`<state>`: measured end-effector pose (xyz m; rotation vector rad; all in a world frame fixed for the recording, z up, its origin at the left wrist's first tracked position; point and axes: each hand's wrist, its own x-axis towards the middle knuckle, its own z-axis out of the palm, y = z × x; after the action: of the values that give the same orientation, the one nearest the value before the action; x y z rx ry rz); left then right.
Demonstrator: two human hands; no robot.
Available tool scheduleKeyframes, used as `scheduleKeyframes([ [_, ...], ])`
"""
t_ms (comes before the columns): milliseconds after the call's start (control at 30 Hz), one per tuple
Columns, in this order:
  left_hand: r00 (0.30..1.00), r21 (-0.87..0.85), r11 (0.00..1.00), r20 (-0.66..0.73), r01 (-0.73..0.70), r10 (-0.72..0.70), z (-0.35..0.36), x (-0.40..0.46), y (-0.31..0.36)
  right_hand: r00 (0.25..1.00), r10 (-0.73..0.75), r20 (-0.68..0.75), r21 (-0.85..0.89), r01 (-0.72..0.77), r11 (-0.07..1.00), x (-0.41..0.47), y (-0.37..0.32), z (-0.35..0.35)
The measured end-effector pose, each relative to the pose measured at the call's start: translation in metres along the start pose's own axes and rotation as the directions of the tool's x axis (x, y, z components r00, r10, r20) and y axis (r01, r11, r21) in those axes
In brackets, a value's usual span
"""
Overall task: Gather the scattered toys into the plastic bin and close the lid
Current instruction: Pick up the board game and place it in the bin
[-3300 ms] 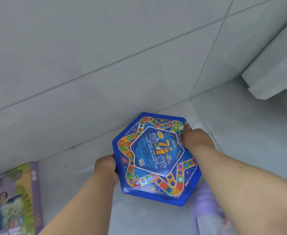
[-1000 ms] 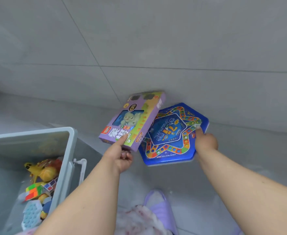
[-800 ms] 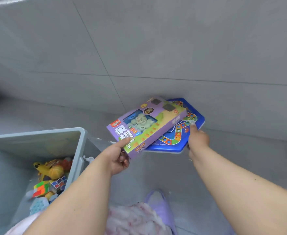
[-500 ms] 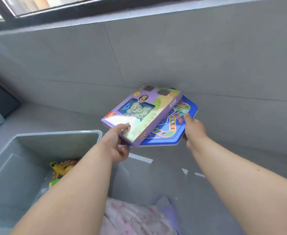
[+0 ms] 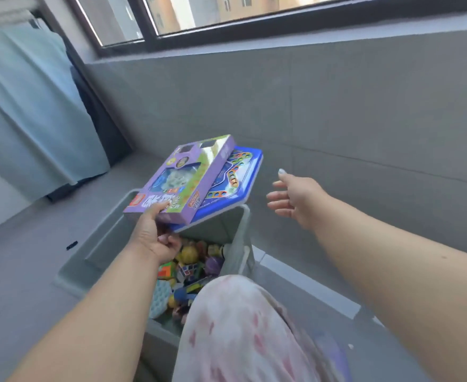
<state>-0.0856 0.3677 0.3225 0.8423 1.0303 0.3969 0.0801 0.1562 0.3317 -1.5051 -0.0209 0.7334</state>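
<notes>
one cam only, head-worn, wide-angle w/ bent edges. looks fwd and down, close over both forearms. plastic bin [image 5: 104,245] sits just below centre, near. window [image 5: 254,12] runs along 12 o'clock, curtain [image 5: 31,111] at 10, grey tiled wall [image 5: 364,111] fills 1 to 3. no 2nd view, so nothing shared.

Looks to me like a home, prob a bedroom or playroom: grey tiled floor [image 5: 20,271] w/ low tiled wall [image 5: 337,106] beyond my hands, dark-framed window [image 5: 227,20] above it, teal curtain [image 5: 28,111] far left of my left hand, bin of toys [image 5: 188,266] below it.
</notes>
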Motion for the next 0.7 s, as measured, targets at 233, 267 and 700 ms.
scheduleKeyframes([
  [233,0.959,-0.265,0.961,-0.241,0.081,-0.147,-0.066,0.021,-0.033,0.990,0.139,0.036,-0.093,-0.135,0.986,0.009,0.032,0.040],
  [267,0.941,-0.300,0.949,-0.281,0.101,-0.189,-0.068,0.026,-0.040,0.986,0.161,0.040,-0.104,-0.156,0.982,0.012,0.037,0.046],
  [700,0.813,-0.356,0.860,-0.328,0.365,-0.481,-0.079,0.082,-0.086,0.949,0.297,0.103,-0.214,-0.271,0.939,0.037,0.075,0.081],
])
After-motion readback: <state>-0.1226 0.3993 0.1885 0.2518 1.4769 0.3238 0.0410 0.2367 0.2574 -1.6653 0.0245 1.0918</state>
